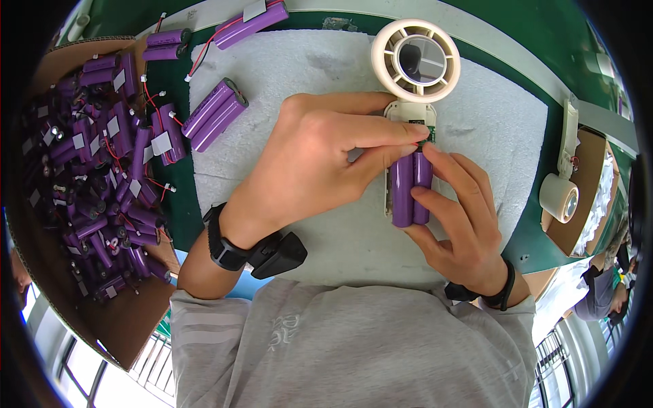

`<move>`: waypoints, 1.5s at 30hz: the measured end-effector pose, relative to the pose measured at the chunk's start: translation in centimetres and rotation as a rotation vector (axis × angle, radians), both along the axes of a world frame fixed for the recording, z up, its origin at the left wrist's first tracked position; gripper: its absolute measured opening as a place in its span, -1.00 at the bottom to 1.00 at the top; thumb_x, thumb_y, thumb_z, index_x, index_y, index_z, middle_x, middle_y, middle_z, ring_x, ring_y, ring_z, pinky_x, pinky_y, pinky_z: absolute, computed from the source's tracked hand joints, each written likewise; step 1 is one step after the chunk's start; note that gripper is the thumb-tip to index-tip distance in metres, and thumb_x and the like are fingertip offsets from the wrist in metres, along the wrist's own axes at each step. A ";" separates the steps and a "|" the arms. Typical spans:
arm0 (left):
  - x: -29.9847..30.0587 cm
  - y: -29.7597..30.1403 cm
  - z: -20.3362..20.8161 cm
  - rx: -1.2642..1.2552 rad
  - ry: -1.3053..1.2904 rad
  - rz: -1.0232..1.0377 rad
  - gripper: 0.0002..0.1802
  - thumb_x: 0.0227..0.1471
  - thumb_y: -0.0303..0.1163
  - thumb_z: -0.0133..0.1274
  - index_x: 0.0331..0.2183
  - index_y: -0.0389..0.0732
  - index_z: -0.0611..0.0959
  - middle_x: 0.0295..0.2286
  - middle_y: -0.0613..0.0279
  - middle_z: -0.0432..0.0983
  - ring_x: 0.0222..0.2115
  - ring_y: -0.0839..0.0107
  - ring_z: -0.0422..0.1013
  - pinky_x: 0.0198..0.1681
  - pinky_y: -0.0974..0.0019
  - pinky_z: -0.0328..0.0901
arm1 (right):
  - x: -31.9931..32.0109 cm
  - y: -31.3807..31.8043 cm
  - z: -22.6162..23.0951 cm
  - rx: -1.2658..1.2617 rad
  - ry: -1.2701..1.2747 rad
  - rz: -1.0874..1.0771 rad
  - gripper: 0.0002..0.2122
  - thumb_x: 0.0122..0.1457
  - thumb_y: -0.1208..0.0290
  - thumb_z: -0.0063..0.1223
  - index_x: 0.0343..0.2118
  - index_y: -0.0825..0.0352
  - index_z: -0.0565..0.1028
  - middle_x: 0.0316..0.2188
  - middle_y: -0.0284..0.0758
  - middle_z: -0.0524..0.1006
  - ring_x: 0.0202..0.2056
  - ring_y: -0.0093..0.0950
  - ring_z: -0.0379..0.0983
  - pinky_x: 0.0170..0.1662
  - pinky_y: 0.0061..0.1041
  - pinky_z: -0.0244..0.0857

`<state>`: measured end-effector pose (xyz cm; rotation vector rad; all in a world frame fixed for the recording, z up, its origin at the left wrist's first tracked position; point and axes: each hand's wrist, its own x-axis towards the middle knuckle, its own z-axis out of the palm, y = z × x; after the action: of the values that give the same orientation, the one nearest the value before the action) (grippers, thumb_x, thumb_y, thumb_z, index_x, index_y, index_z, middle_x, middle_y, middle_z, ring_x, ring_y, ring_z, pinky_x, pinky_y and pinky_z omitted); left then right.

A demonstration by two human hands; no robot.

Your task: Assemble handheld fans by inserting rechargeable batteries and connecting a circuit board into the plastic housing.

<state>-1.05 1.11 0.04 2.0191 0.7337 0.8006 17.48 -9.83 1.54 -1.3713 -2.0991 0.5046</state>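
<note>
- Carton point(129, 333), brown, open: well to the left of the left hand point(316, 146). Contains heaped purple packs point(81, 146), many with grey pads.
- Wired pack point(175, 129): between the carton and the left hand, on the green counter point(180, 217).
- Loose pack point(214, 114), purple: left of the left hand and apart from it, slanted on the white foam sheet point(292, 61).
- Left hand: thumb and index finger drawn nearly together at the circuit board point(430, 138). Whether anything is pinched between the tips cannot be determined.
- Housing point(400, 110), cream, open: beneath the fingertips of both hands. Its round spoked head point(381, 61) lies just beyond the left hand, on the side away from the person.
- Battery pack point(403, 194), purple, two cells: at the housing, directly below the left fingertips and against the right fingers. Full seating cannot be confirmed.
- Right hand point(469, 217): partly closed, holding the battery pack; middle finger on the right cell, thumb at the near end.
- Second unit point(559, 197), cream: well to the right of the right hand, beside an open box point(554, 234).
</note>
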 end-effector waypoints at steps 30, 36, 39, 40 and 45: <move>-0.3 0.2 -0.1 -0.269 -0.016 -0.071 -0.52 -0.40 -0.55 0.38 -0.26 -0.17 0.72 -0.27 0.03 0.60 -0.42 0.37 0.58 -0.37 0.44 0.47 | 0.8 1.7 0.0 -0.438 0.298 -0.103 -0.35 -0.35 0.63 0.42 -0.07 0.34 0.37 0.02 -0.14 0.29 -0.06 -0.33 0.41 -0.09 -0.41 0.41; -0.3 0.2 0.1 -0.267 0.001 -0.072 -0.52 -0.41 -0.55 0.38 -0.26 -0.18 0.72 -0.33 0.13 0.62 -0.42 0.42 0.57 -0.37 0.45 0.46 | 1.9 1.6 -0.6 -0.334 0.308 -0.024 -0.35 -0.33 0.60 0.43 -0.04 0.27 0.41 -0.07 -0.16 0.40 -0.17 -0.28 0.48 -0.22 -0.45 0.48; -0.3 0.0 0.0 -0.269 0.042 -0.070 -0.52 -0.42 -0.55 0.37 -0.26 -0.19 0.71 -0.35 0.18 0.63 -0.43 0.43 0.56 -0.38 0.45 0.46 | 1.3 1.4 -0.6 -0.340 0.365 -0.075 -0.37 -0.32 0.60 0.43 -0.05 0.28 0.43 -0.07 -0.15 0.40 -0.18 -0.29 0.48 -0.22 -0.45 0.48; -0.2 0.0 -0.2 -0.238 0.036 -0.056 -0.52 -0.42 -0.55 0.37 -0.27 -0.19 0.71 -0.37 0.19 0.63 -0.43 0.42 0.56 -0.38 0.45 0.46 | 1.2 1.3 -0.6 -0.340 0.393 -0.100 -0.37 -0.32 0.59 0.43 -0.06 0.28 0.44 -0.06 -0.14 0.41 -0.19 -0.29 0.49 -0.22 -0.45 0.48; 0.0 0.2 -0.3 -0.195 0.023 -0.034 -0.52 -0.42 -0.56 0.37 -0.27 -0.19 0.71 -0.39 0.20 0.63 -0.43 0.39 0.56 -0.37 0.44 0.45 | 1.1 1.9 -0.1 -0.422 0.265 -0.106 -0.30 -0.35 0.60 0.46 -0.02 0.41 0.38 0.04 -0.09 0.35 -0.08 -0.34 0.46 -0.07 -0.43 0.41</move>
<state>-1.01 1.28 -0.30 1.8629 0.7584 0.6609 18.56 -7.96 1.47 -1.5348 -1.7567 1.0680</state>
